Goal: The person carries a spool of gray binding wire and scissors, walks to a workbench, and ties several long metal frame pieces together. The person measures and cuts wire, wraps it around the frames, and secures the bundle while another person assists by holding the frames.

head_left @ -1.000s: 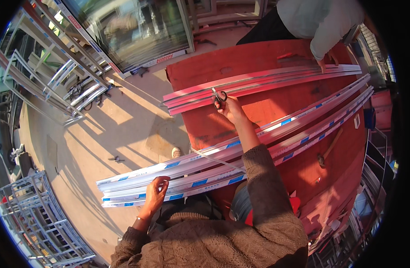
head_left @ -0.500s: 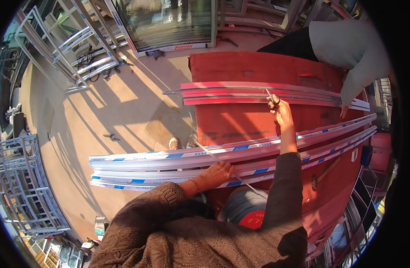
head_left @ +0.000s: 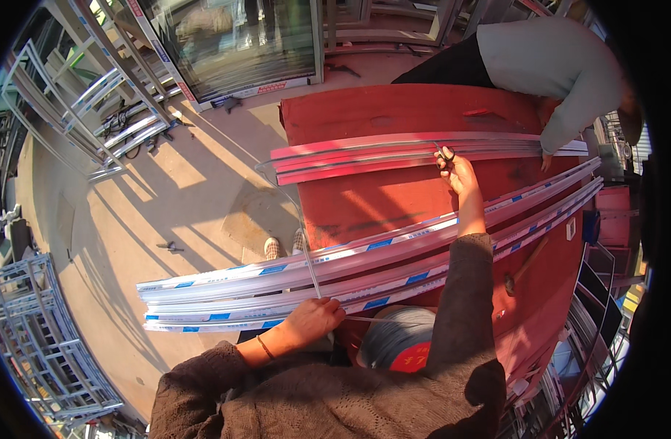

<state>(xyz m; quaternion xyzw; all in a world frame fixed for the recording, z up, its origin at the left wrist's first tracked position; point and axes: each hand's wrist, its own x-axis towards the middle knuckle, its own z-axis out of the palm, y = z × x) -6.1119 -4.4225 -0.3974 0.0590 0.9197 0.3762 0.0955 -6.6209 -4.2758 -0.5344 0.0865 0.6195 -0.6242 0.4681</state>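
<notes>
With the left hand's [head_left: 315, 318] fingers closed on the grey strip [head_left: 310, 267] by the worktop's [head_left: 372, 199] left edge, the right hand's [head_left: 460, 175] around scissors [head_left: 446, 156] nearer the far edge, drawing evenly from the spool [head_left: 395, 338] should avoid twists.

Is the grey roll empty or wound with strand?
Wound: the grey roll shows layers around its red end, and a pale strand runs between it and the left hand.
</notes>
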